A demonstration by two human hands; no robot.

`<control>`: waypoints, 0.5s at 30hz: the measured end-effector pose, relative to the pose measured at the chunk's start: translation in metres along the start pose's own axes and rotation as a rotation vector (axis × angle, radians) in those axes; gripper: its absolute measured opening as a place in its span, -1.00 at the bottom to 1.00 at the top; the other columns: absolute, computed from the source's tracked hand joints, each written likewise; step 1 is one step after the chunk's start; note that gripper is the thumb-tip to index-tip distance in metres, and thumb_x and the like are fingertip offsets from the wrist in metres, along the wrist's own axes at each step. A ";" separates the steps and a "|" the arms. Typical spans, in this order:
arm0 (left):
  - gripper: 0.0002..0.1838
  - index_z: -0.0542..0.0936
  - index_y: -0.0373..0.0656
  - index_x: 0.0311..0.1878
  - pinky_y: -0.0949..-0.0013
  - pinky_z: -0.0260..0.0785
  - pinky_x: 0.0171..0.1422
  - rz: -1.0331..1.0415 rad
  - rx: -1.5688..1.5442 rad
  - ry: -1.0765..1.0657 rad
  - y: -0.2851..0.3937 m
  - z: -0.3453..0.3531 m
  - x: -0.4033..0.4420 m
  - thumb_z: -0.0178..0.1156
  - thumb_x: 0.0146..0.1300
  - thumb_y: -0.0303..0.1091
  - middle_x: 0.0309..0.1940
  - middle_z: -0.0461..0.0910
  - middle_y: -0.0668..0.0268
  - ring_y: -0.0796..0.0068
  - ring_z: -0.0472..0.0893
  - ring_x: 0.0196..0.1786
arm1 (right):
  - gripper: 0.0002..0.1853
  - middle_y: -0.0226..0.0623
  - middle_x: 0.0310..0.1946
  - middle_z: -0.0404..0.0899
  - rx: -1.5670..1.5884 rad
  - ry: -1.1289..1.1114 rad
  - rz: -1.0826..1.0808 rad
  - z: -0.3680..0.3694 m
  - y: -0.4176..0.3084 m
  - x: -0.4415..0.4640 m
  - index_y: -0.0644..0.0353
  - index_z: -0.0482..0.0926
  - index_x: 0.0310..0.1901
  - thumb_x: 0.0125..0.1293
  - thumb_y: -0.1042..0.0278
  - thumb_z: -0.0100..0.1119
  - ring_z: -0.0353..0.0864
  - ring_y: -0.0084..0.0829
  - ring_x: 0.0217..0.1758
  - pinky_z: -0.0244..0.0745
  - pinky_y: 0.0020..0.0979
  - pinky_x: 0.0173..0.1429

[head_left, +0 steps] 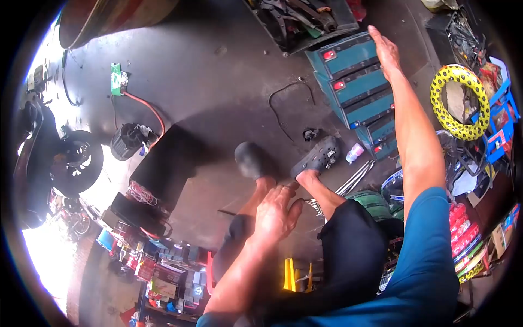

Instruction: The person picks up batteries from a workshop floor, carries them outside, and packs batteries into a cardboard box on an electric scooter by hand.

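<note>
My left hand (273, 216) is low in the middle of the view, above the floor between my feet. Its thumb stands apart from slightly bent fingers, and nothing shows in it. At the upper right, my right hand (385, 52) lies along the edge of a teal drawer unit (357, 61) with red-marked latches, its fingers stretched out. The unit's drawers sit in stepped rows. Beside its top is an open dark bin (344, 16) of metal tools. A dark cable (274, 113) curves over the floor left of the unit.
My grey clogs (320, 157) stand near a small pink-and-white bottle (354, 153). Right are a yellow spotted ring (440, 103) and packaged goods. Left are a black box (166, 161), a motor-like part (126, 143) with a red hose, and a wheel (78, 162).
</note>
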State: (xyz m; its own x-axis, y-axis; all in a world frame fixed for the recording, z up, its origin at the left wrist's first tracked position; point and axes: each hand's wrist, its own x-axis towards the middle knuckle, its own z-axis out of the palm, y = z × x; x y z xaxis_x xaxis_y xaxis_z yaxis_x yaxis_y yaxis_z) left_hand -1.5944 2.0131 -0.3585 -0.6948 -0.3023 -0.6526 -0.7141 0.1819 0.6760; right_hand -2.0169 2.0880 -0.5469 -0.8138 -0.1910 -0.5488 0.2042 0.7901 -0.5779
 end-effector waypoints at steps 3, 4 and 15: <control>-0.67 0.58 -0.27 0.05 0.14 0.50 0.10 -0.082 -0.084 0.029 0.002 -0.029 0.007 0.28 0.21 -0.45 -0.15 0.66 0.07 0.06 0.66 -0.06 | -0.27 -0.20 0.25 0.59 0.074 0.031 -0.027 0.009 0.009 0.003 0.14 0.59 0.26 0.28 -0.33 0.20 0.45 -0.33 0.35 0.24 -0.27 0.44; -0.68 0.58 -0.27 0.05 0.15 0.50 0.10 -0.094 -0.103 0.044 0.000 -0.035 0.006 0.28 0.22 -0.45 -0.15 0.66 0.07 0.07 0.67 -0.06 | -0.29 -0.24 0.22 0.61 0.073 0.039 -0.041 0.010 0.011 0.005 0.13 0.62 0.24 0.27 -0.30 0.21 0.48 -0.35 0.31 0.27 -0.29 0.42; -0.66 0.61 -0.26 0.03 0.14 0.50 0.06 -0.023 -0.008 0.083 -0.011 -0.041 0.032 0.30 0.18 -0.41 -0.20 0.66 0.06 0.04 0.67 -0.11 | -0.31 -0.32 0.06 0.73 -0.435 -0.043 -0.076 0.052 -0.030 -0.042 -0.23 0.71 0.12 0.15 -0.54 0.11 0.60 -0.21 0.27 0.34 -0.28 0.39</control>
State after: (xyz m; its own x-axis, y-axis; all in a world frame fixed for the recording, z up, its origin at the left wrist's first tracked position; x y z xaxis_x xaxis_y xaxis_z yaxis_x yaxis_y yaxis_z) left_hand -1.6053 1.9635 -0.3729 -0.6687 -0.3828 -0.6374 -0.7286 0.1667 0.6643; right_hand -1.9606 2.0422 -0.5385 -0.7923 -0.2745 -0.5449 -0.1107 0.9429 -0.3141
